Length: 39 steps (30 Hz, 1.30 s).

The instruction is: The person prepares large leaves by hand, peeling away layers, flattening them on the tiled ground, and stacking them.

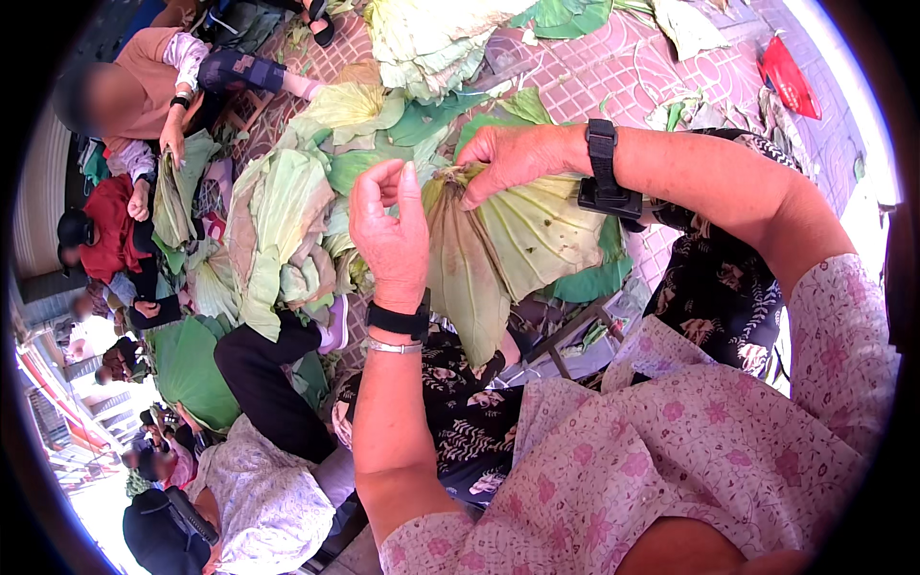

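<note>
My right hand (517, 158) pinches a wilted, yellow-green and brown lotus leaf (539, 230) at its gathered centre, between thumb and fingers. The leaf hangs down in folds over my lap. My left hand (392, 223) is raised just left of the leaf, palm towards me, fingers curled and thumb up; whether something thin is between them cannot be told. Beyond my left hand lies a pile of wilted lotus leaves (280, 223). Green lotus leaves (589, 280) lie under and beside the held leaf.
A large stack of pale leaves (424, 43) lies ahead on the tiled pavement (589, 93). A red bag (790, 79) is at the upper right. Several people sit along the left; one person's hand (172, 136) holds leaves. A metal frame (568, 334) stands by my knees.
</note>
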### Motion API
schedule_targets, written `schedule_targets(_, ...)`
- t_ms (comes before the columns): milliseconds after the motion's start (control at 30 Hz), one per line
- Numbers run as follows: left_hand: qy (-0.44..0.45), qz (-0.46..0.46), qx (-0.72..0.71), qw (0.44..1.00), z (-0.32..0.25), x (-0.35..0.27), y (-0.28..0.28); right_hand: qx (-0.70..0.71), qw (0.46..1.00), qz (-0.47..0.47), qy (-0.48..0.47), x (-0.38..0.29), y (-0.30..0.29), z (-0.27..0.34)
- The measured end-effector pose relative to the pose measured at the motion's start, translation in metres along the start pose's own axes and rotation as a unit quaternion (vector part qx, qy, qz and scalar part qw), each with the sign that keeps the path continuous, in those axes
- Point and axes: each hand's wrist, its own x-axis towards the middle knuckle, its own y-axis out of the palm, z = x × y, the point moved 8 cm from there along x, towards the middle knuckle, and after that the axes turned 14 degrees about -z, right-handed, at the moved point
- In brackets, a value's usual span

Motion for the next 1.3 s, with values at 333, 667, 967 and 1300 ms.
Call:
schedule_targets(333, -0.178, 0.182, -0.098, 0.962, 0.038, -0.031, 0.036, -0.112, 0.993, -0.008, -0.031, 0.004, -0.007, -0.001)
schedule_targets(667, -0.119, 0.221, -0.063, 0.966, 0.043, -0.034, 0.041, -0.166, 0.98, -0.052, -0.092, -0.001, -0.005, 0.007)
schedule_targets(967, -0.174, 0.254, -0.147, 0.94, 0.027, -0.034, 0.046, -0.122, 0.986, -0.057, -0.102, 0.0, -0.01, 0.004)
schedule_targets(1300, -0.238, 0.389, -0.04, 0.889, 0.054, -0.045, 0.037, -0.116, 0.989, -0.013, -0.088, 0.001, -0.013, 0.004)
